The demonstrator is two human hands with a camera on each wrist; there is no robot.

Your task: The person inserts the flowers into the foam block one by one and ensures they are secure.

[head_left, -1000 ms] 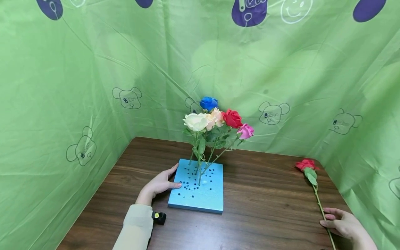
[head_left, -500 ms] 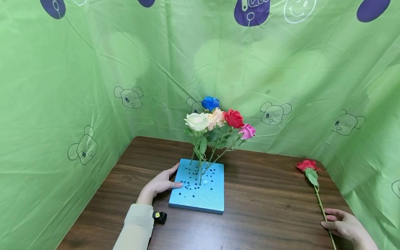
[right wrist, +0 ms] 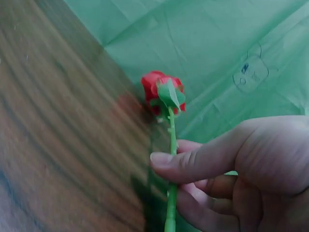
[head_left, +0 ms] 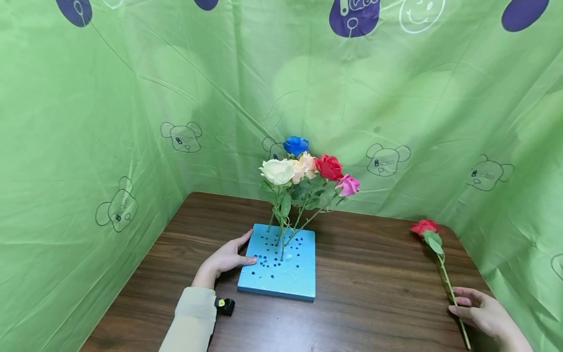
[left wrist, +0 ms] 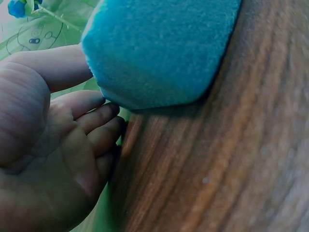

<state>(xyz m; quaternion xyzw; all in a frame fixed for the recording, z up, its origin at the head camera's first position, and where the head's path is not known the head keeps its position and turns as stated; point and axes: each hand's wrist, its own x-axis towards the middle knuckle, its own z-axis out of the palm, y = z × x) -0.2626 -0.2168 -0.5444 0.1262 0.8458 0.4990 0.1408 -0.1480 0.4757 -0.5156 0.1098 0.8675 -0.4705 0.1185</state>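
Note:
A light blue foam block (head_left: 286, 281) with many small holes lies on the table. My left hand (head_left: 226, 256) grips its left edge, thumb on the top face. In the left wrist view the other fingers (left wrist: 99, 118) bend against the side of the block (left wrist: 159, 53). At the right, my right hand (head_left: 481, 313) pinches the stem of a red rose (head_left: 424, 227) between thumb and fingers. The right wrist view shows that rose's bloom (right wrist: 161, 89) beyond the thumb (right wrist: 193, 162). Stuck in the block stand a white rose (head_left: 277, 171), a blue rose (head_left: 296, 145) and several others.
A dark wooden table (head_left: 369, 278) lies under everything. Green printed cloth (head_left: 220, 88) hangs behind it and along both sides. The standing flowers, among them a red (head_left: 329, 167) and a pink rose (head_left: 348, 185), lean over the block's back edge.
The red rose in my right hand has shifted slightly left and up, its stem end now showing in the head view. My left hand and the block keep their place.

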